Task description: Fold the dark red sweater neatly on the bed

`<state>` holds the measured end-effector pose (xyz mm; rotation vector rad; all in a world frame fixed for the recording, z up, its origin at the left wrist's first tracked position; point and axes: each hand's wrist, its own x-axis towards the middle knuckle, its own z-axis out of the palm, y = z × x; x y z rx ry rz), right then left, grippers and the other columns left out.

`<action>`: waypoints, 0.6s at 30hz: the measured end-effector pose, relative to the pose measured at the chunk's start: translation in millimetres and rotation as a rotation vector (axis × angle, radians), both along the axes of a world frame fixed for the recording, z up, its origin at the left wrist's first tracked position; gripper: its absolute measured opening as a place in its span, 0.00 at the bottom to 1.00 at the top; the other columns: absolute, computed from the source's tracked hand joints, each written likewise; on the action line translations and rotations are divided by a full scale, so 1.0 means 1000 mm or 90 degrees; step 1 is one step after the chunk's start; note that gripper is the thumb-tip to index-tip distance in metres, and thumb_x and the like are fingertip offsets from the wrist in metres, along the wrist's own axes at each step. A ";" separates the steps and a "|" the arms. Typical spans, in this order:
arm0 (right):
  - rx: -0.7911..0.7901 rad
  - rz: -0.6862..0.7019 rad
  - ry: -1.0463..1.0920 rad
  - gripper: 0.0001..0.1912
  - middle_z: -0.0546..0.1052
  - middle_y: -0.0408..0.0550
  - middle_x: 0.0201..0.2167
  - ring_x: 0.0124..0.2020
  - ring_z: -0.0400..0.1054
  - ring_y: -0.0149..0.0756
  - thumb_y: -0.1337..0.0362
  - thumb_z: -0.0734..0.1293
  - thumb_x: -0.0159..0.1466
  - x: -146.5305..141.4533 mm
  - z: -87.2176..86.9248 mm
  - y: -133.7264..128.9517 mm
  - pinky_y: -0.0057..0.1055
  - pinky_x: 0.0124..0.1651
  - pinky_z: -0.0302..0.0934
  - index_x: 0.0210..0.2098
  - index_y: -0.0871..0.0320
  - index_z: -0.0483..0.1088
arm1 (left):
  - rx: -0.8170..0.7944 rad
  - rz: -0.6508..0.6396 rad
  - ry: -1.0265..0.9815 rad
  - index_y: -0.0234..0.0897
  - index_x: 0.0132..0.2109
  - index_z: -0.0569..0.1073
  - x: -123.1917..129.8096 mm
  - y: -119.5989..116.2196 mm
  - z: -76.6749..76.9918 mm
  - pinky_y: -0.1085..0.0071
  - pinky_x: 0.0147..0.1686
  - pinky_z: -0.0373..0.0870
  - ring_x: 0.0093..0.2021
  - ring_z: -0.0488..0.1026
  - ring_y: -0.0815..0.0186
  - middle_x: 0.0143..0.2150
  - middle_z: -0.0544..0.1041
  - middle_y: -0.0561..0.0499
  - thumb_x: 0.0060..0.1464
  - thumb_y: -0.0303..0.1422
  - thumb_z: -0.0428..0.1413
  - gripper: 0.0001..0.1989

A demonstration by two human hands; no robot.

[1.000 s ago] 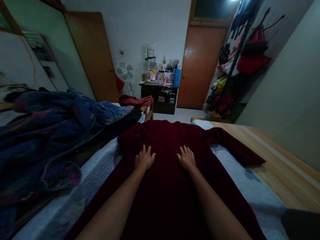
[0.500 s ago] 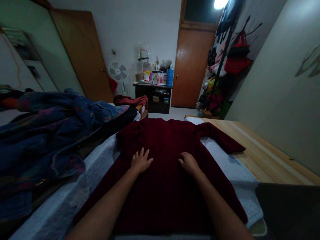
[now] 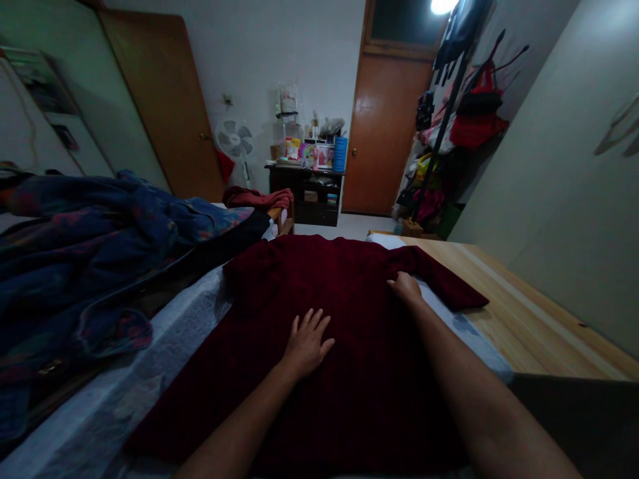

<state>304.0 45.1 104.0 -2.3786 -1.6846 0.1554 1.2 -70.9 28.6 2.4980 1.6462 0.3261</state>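
Head view, and from where I stand the dark red garment [image 3: 349, 332] lies spread over pale bedding [image 3: 184, 339], 1 sleeve [image 3: 449, 283] reaching onto the wooden board [image 3: 534, 306]. The left hand [image 3: 306, 346] rests mid-cloth, fingers spread; the right hand [image 3: 406, 290] sits near that sleeve's base, fingers curled — I can't tell whether they pinch fabric. A tug there, with the left pressing too lightly, could bunch the cloth — or drag the sleeve askew.

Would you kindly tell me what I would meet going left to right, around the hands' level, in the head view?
Blue floral clothes → left hand, spread on the dark red garment → right hand → wooden board.
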 end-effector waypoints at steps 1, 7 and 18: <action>-0.002 -0.008 0.003 0.16 0.77 0.60 0.45 0.47 0.72 0.46 0.57 0.66 0.62 0.002 0.000 0.003 0.32 0.45 0.62 0.45 0.61 0.73 | -0.002 0.008 -0.003 0.45 0.65 0.59 0.001 0.001 -0.002 0.45 0.64 0.48 0.69 0.49 0.52 0.69 0.56 0.50 0.62 0.45 0.47 0.27; -0.022 -0.059 0.024 0.23 0.77 0.65 0.45 0.47 0.72 0.53 0.49 0.63 0.62 0.021 0.000 0.011 0.39 0.44 0.64 0.43 0.62 0.75 | 0.011 0.033 -0.007 0.45 0.65 0.59 0.001 0.003 -0.005 0.48 0.65 0.49 0.69 0.50 0.53 0.69 0.56 0.51 0.62 0.45 0.47 0.27; -0.018 0.017 0.100 0.17 0.79 0.58 0.37 0.41 0.74 0.42 0.59 0.62 0.65 0.028 0.004 0.052 0.28 0.41 0.63 0.39 0.66 0.77 | 0.027 0.046 -0.002 0.46 0.66 0.58 0.003 -0.001 -0.010 0.50 0.66 0.46 0.69 0.48 0.55 0.70 0.55 0.51 0.62 0.45 0.46 0.27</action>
